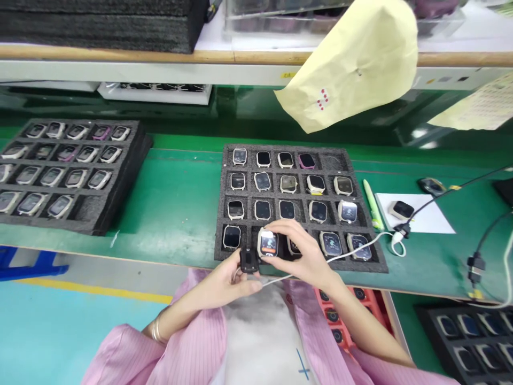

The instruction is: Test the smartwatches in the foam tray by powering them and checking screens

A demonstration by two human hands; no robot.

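My right hand (306,254) pinches a pale-framed smartwatch (268,243) with a lit screen, thumb below and fingers above, at the front row of a grey foam tray (332,160). Close on its left, my left hand (228,283) is closed on a small black charger (249,260). A white cable (276,280) runs from near that hand, under my right wrist and off to the right. Several smartwatches sit in the tray's compartments, mostly with dark screens; one purple-framed watch (306,161) lies in the back row. My right fingers partly cover another front-row watch.
A second foam tray of watches (86,206) stands at the left. On the right are a green pen-like tool (372,206), white paper (430,222) bearing a watch (402,209), and black cables. Yellow paper (352,69) hangs from the shelf; an open drawer (374,307) holds red trays.
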